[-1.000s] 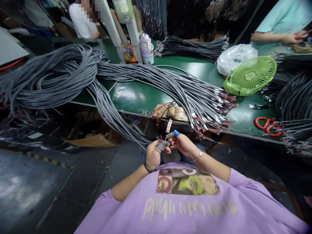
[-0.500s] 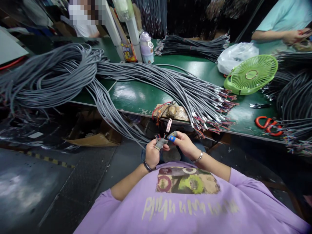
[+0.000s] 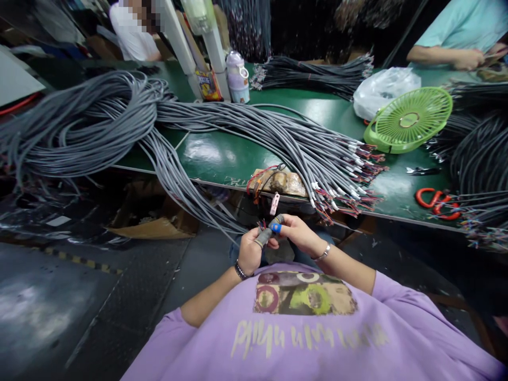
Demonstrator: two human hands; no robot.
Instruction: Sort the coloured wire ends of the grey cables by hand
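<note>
Got green table spanning the view. See grey cables coiled at left, fanned across the top, with one branch dropping over the front edge toward the lap. See dark cable bundle farther back, then tilted green fan in front of plastic bag. Got left hand below the edge, pinching coloured wires; right hand touching in at the same spot, can't tell its grip. See wires poking up past left fingertips
</note>
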